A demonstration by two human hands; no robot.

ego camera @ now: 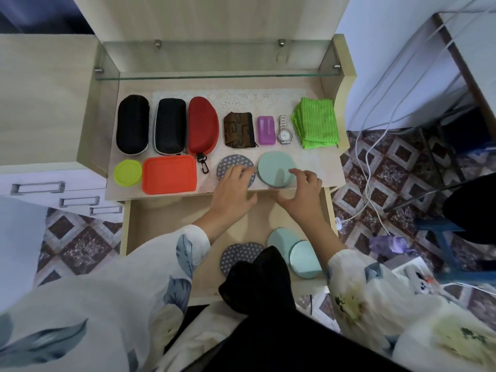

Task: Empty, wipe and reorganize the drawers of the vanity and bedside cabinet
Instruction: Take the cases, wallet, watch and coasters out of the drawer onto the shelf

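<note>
On the bedside cabinet top (316,181), near its front edge, lie a round blue patterned coaster (236,163) and a round teal disc (273,167). My left hand (233,194) rests its fingers flat on the patterned coaster. My right hand (303,194) pinches the teal disc, with a fingertip on top and the thumb below the front edge. Below, the open drawer (161,224) holds another patterned coaster (236,256) and two overlapping teal discs (306,260), partly hidden by a black cloth hanging in front of me.
On the cabinet top are two black cases (132,124), a red case (202,126), a brown pouch (239,130), a purple box (265,130), a watch (284,130), a green cloth (316,122), a yellow-green lid (127,173) and an orange lid (169,174). Cables and a power strip (410,272) lie on the floor at the right.
</note>
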